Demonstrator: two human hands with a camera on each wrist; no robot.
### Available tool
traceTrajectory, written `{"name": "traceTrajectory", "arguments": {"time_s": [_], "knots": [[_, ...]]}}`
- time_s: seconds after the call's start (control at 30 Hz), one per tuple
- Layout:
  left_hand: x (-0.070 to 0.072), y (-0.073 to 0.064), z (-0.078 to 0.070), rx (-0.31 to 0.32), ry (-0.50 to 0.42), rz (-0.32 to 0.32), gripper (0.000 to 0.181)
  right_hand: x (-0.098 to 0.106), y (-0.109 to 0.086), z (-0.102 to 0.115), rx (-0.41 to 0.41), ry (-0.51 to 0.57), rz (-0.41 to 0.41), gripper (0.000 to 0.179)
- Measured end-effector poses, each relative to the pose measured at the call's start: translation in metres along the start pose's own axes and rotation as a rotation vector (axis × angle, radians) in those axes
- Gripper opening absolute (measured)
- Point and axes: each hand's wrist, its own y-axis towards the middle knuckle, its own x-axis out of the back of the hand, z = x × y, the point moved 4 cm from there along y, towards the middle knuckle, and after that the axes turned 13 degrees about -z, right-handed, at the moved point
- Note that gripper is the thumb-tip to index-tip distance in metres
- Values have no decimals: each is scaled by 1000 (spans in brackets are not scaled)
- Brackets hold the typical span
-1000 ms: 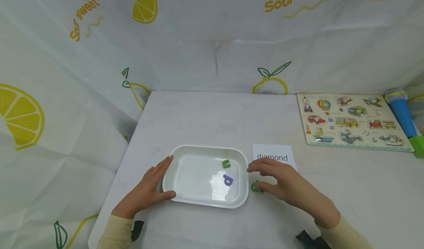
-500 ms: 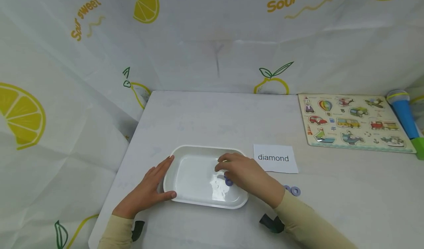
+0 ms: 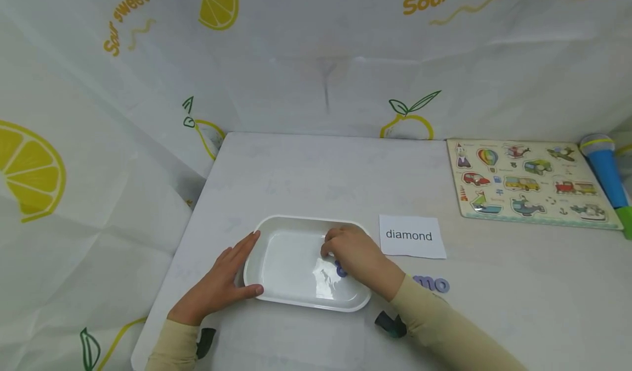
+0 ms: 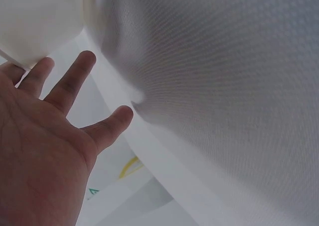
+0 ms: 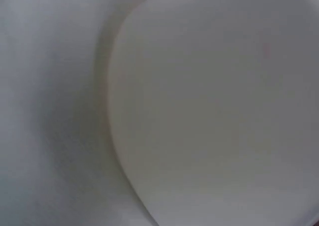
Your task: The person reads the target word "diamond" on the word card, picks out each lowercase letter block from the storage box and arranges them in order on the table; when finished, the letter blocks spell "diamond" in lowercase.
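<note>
A white tray point(image 3: 291, 269) lies on the table in the head view. My left hand point(image 3: 217, 283) rests at its left end, fingers straight and spread, fingertips and thumb right at the rim; the left wrist view shows the palm and stretched fingers point(image 4: 72, 81). Inside the tray, at its right side, is my right hand point(image 3: 357, 256), its fingers curled together in a pinch where the green letter n lay, that letter now hidden beneath it. A purple letter d point(image 3: 340, 270) lies partly covered beside the thumb. The right wrist view has only the tray's wall point(image 5: 199, 111).
A paper card reading "diamond" point(image 3: 412, 237) lies right of the tray. Purple letters m point(image 3: 422, 281) and o point(image 3: 441, 285) sit just beyond the right sleeve point(image 3: 439, 316). A picture puzzle board point(image 3: 533, 184) and a blue toy microphone point(image 3: 606, 170) occupy the far right.
My right hand has moved left from the letters beside the tray into it, and its fingers have curled in over the green n. My left hand has stayed at the rim.
</note>
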Motion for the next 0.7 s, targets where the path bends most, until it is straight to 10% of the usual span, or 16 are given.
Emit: {"name": "traceTrajectory", "arguments": {"time_s": [0.47,0.7], "knots": [[-1,-1,2,11,-8,-5,109,1,-1,4,103,-101,-61,32],[-1,-1,3,15,-8,-3,108,9,-3,3,49,69,-26,36]]}}
